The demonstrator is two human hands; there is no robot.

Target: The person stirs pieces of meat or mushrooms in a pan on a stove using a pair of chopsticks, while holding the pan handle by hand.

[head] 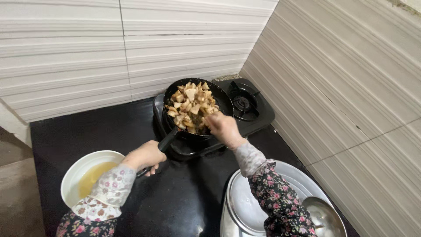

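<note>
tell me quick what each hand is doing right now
Left hand: closed around the black pan handle.
Right hand: closed over the food in the pan; what it grips cannot be told.

Home kitchen. Two-burner gas stove point(245, 105) sitting on a black counter point(87, 131) in the far corner, ribbed pale wall tiles point(342, 87) running behind and to the right. Black pan point(219, 98) of chopped food cooking on the left burner. White bowl point(72, 175) near left, steel plates point(302, 180) near right.
</note>
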